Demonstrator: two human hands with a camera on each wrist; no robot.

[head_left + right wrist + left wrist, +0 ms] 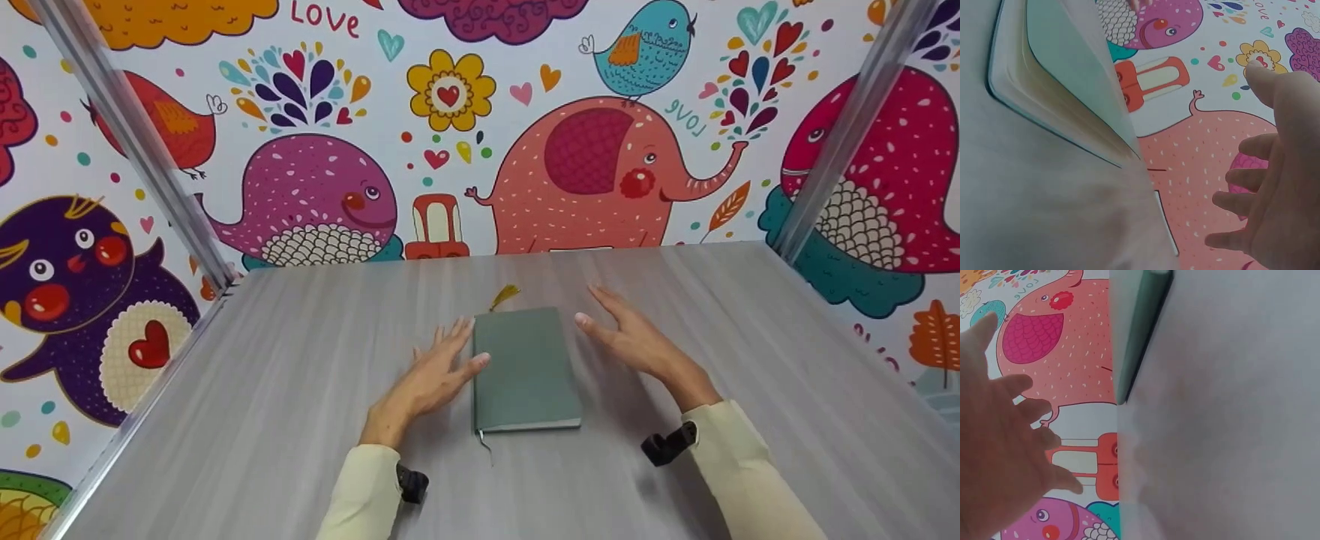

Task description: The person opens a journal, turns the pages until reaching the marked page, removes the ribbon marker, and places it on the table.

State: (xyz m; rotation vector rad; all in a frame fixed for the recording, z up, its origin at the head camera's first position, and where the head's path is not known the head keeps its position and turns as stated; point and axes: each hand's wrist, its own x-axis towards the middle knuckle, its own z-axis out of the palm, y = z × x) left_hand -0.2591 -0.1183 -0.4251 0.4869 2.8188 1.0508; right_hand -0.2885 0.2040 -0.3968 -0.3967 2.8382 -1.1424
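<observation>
A green hardcover notebook lies on the table, its front cover up. A yellow tassel sticks out past its top edge, and a thin ribbon trails from its bottom left corner. At its left edge is my left hand, fingers spread and thumb overlapping the cover's edge in the head view; whether it touches cannot be told. My right hand hovers off the notebook's right side with fingers extended, holding nothing. The right wrist view shows the notebook's page edges, with the cover slightly apart from them.
The grey wood-grain table runs back to a wall printed with cartoon animals. Metal posts stand at the table's back corners. A small black device is strapped at each wrist, over cream sleeves.
</observation>
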